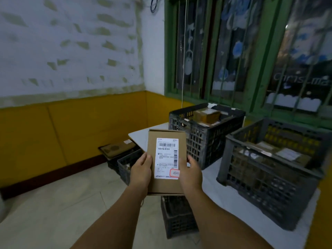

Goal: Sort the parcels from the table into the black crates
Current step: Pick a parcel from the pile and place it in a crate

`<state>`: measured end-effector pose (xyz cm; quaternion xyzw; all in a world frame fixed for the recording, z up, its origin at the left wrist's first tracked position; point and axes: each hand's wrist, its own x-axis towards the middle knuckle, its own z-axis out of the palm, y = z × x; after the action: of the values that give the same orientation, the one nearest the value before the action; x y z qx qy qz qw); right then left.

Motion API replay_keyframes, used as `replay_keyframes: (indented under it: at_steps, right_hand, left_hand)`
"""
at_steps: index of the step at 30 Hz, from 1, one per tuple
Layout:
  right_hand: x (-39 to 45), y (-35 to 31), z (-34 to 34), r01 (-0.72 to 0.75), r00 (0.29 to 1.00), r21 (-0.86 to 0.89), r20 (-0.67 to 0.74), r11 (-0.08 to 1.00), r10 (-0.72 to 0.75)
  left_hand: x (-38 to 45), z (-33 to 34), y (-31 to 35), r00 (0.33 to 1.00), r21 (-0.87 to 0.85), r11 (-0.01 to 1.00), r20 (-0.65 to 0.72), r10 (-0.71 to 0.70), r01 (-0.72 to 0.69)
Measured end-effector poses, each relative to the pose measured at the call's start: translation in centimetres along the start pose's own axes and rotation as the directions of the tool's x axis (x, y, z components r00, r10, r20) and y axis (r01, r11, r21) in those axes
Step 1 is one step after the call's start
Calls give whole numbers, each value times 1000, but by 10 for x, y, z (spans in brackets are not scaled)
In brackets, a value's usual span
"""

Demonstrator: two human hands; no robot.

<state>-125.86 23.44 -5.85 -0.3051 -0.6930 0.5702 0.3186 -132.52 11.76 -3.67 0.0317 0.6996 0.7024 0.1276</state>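
I hold a flat brown cardboard parcel (166, 141) upright in front of me, its white shipping label facing me. My left hand (141, 172) grips its left edge and my right hand (191, 174) grips its right edge, thumbs on the front. Two black crates stand on the white table (230, 200): the far crate (206, 139) holds a taped brown box, and the near crate (265, 178) on the right holds several labelled parcels. The parcel hovers left of the table, above the floor.
More black crates sit on the floor: one (177, 216) below the parcel beside the table, others (125, 162) further back with a flat carton (116, 149) on top. A yellow-and-white wall runs on the left, a green barred window behind the table.
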Motion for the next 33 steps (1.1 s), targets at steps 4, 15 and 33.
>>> replay_keyframes:
  at_steps: [4, 15, 33]
  right_hand:
    - [94, -13, 62, -16, 999, 18, -38, 1000, 16]
    - [301, -48, 89, 19, 967, -71, -253, 997, -36]
    - [547, -15, -12, -407, 871, -275, -405, 871, 278]
  left_hand:
    - [123, 13, 25, 997, 16, 1000, 68, 18, -19]
    - [324, 138, 91, 956, -5, 996, 280, 88, -90]
    - [516, 411, 111, 725, 394, 892, 679, -120, -221]
